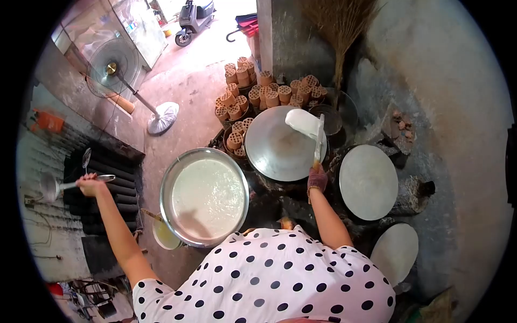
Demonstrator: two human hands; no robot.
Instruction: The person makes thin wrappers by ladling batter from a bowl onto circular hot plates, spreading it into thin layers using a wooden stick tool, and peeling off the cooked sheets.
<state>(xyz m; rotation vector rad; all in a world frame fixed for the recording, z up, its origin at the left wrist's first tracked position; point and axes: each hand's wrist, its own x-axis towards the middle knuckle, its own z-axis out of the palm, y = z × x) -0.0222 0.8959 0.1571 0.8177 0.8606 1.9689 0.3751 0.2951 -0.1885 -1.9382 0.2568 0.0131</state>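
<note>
Out at the far left, my left hand (90, 184) is closed round the handle of a metal ladle (49, 187). In my right hand (318, 179), which wears a dark reddish glove, is the handle of a long flat spreader (320, 141). The spreader reaches over the right part of a round metal griddle (277, 151), its blade beside a patch of white batter (301, 121). Between my arms stands a large metal basin (166, 215) of pale liquid batter (207, 191).
Perforated clay-coloured briquettes (272, 98) are piled behind the griddle. Two round lids (368, 183) lie at the right, near the wall. A standing fan (112, 68) is at the upper left. A small yellowish container (166, 234) touches the basin's left side.
</note>
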